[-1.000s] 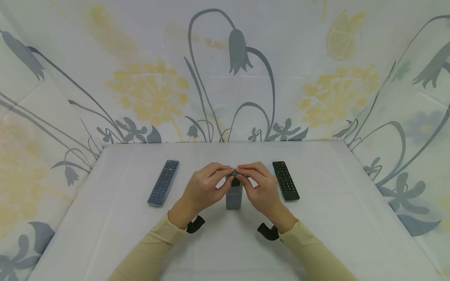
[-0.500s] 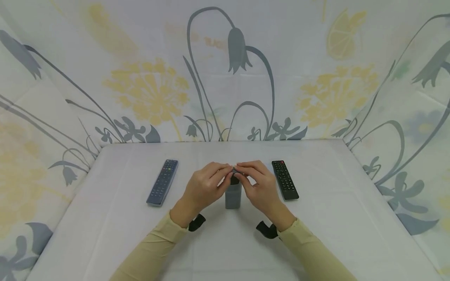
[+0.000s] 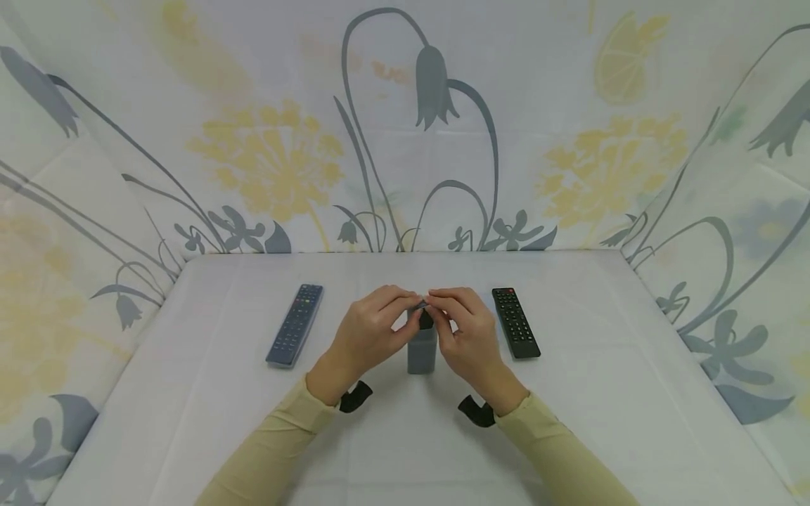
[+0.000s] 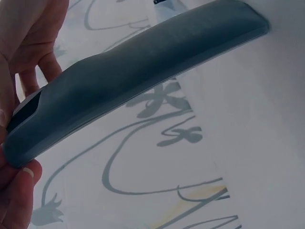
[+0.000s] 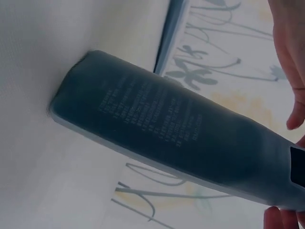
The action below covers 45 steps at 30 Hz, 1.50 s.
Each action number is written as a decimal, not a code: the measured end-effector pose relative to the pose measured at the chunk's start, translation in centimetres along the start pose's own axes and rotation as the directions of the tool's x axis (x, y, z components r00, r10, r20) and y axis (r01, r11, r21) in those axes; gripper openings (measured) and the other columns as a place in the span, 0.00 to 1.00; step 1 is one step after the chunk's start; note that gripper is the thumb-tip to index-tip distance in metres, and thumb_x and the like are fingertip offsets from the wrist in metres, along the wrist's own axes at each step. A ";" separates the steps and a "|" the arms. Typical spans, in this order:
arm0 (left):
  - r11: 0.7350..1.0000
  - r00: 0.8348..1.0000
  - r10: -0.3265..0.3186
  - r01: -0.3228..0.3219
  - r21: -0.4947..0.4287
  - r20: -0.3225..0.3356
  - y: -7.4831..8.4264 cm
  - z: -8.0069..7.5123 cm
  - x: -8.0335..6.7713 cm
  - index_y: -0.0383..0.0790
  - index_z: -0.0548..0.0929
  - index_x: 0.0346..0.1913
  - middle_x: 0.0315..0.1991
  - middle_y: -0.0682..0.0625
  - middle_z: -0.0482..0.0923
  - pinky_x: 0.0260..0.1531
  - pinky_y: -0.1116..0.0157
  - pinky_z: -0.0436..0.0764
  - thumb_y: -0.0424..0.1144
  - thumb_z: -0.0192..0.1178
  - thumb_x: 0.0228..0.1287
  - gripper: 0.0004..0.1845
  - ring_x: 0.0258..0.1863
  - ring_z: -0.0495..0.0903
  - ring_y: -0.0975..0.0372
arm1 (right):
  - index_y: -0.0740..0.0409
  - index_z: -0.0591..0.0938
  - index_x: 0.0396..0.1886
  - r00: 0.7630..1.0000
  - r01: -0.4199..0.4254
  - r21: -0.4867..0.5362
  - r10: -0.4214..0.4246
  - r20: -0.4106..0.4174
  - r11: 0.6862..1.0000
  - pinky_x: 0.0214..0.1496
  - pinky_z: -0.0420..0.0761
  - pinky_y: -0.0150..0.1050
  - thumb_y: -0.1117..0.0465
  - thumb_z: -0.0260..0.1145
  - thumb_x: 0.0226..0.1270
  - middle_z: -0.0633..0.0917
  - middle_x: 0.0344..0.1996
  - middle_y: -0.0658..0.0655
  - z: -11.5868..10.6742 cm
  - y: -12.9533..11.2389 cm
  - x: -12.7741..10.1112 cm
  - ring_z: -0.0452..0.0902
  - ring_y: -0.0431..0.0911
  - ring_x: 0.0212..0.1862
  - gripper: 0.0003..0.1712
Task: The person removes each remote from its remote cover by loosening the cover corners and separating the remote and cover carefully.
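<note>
A remote control in a translucent grey-blue cover [image 3: 421,355] stands on end at the middle of the table, its back facing me. In the right wrist view, rows of small print show on the back of the covered remote control [image 5: 157,114]. A black patch [image 3: 426,320] shows near its top end. From the left, my left hand [image 3: 370,330] pinches the cover's top edge between thumb and fingers. Opposite it, my right hand [image 3: 465,327] holds the same edge. Between the fingertips runs a thin grey strip of the cover [image 3: 422,304]. The remote's front is hidden.
To the left lies a remote control in a bluish clear cover [image 3: 296,325]; to the right lies a bare black remote control [image 3: 515,323]. Black curved pieces [image 3: 356,398] show below both wrists. Flower-patterned cloth [image 3: 418,140] rises behind the white table [image 3: 405,450].
Both hands stay at the top of the covered remote control. The right thumb has shifted slightly right, and more of the black patch shows. The view has moved slightly.
</note>
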<state>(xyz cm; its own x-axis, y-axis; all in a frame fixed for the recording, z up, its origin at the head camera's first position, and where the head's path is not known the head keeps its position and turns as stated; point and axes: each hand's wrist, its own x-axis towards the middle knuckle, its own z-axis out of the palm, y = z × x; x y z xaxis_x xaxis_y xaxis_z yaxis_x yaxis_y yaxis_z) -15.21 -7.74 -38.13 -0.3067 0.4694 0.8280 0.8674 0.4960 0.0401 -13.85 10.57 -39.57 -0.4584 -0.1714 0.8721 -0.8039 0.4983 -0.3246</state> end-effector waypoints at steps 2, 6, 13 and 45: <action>0.999 1.000 0.021 -0.021 0.031 -0.019 0.0 0.1 0.1 0.30 0.87 0.38 0.35 0.44 0.83 0.38 0.68 0.84 0.28 0.69 0.53 0.08 0.34 0.85 0.58 | 0.66 0.86 0.38 1.000 0.006 -0.019 -0.006 -0.003 1.000 0.34 0.81 0.38 0.72 0.68 0.65 0.83 0.40 0.61 0.1 0.0 -0.1 0.82 0.53 0.39 0.04; 0.995 0.997 0.061 -0.057 0.084 -0.046 0.1 0.3 0.0 0.29 0.88 0.36 0.34 0.43 0.84 0.36 0.68 0.84 0.26 0.67 0.53 0.07 0.32 0.85 0.58 | 0.66 0.86 0.38 1.000 0.013 -0.041 -0.013 -0.005 0.999 0.30 0.81 0.38 0.67 0.64 0.71 0.80 0.40 0.62 0.1 0.0 -0.2 0.81 0.51 0.35 0.06; 0.997 0.997 0.046 -0.041 0.065 -0.068 0.0 0.5 0.0 0.28 0.88 0.37 0.34 0.43 0.85 0.37 0.69 0.84 0.25 0.66 0.53 0.07 0.34 0.86 0.57 | 0.66 0.86 0.38 1.000 -0.012 -0.048 0.012 0.007 0.999 0.27 0.78 0.34 0.76 0.70 0.59 0.77 0.35 0.60 0.0 -0.1 -0.1 0.79 0.47 0.31 0.08; 0.804 0.881 -0.468 0.397 -0.442 -0.061 0.0 1.5 -0.4 0.36 0.89 0.35 0.27 0.50 0.85 0.20 0.67 0.75 0.29 0.64 0.64 0.04 0.22 0.77 0.63 | 0.64 0.84 0.32 0.980 -0.197 0.052 0.195 0.044 0.979 0.37 0.85 0.36 0.72 0.70 0.63 0.75 0.33 0.57 -0.6 -0.6 0.6 0.79 0.47 0.35 0.02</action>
<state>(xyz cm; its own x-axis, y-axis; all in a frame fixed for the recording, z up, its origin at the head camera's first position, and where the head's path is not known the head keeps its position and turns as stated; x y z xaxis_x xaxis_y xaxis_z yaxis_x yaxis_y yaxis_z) -15.67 -6.87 -39.27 -0.6527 0.1368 0.7451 0.7492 0.2623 0.6081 -13.39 10.67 -38.60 -0.6224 -0.1080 0.7752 -0.7165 0.4773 -0.5088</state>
